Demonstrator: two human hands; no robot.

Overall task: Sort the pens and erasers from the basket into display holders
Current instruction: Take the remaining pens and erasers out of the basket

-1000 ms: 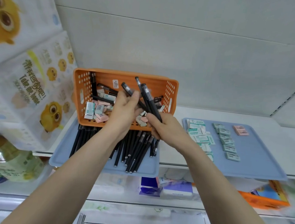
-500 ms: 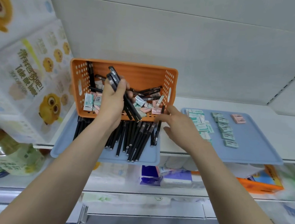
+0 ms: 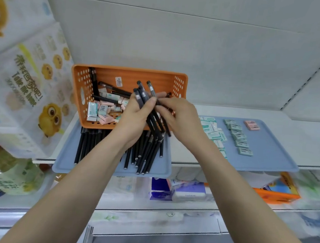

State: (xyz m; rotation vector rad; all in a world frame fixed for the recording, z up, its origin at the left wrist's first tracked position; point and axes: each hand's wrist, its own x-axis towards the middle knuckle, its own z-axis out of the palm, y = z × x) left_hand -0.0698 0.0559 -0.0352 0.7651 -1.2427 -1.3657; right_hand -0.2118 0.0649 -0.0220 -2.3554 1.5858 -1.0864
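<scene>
Holding, left hand [image 3: 134, 117]: fingers and thumb are curled round a bundle of black pens [image 3: 156, 121], which slants with its caps up in front of the basket's near wall.
Right hand [image 3: 179, 117]: fingers are bent, and the fingertips pinch the same bundle just beside the left thumb. Whether it is adding a pen or squaring the bundle cannot be told.
Basket [image 3: 128, 74]: orange and perforated, it is tipped toward the viewer at the back of the left tray. Inside lie a few loose pens [image 3: 111, 89] and a heap of mint and pink erasers [image 3: 102, 112].
Left tray [image 3: 65, 152]: blue, on the shelf [image 3: 308, 138]. It carries a row of laid-out pens [image 3: 87, 144] side by side, with the right-hand group fanned and uneven.
Right tray [image 3: 268, 156]: blue, just beside the left one. It holds sorted mint erasers [image 3: 239, 137] in a column, a crowded cluster at its left edge, and pink erasers [image 3: 251, 125] at the far corner.
Done, as judged: most pens are out of the basket, and the eraser sorting is well begun.
Left, as judged: the held bundle has to go onto the left tray. The loose pens and the eraser heap must then be cleared, and the pink ones are barely started.
</scene>
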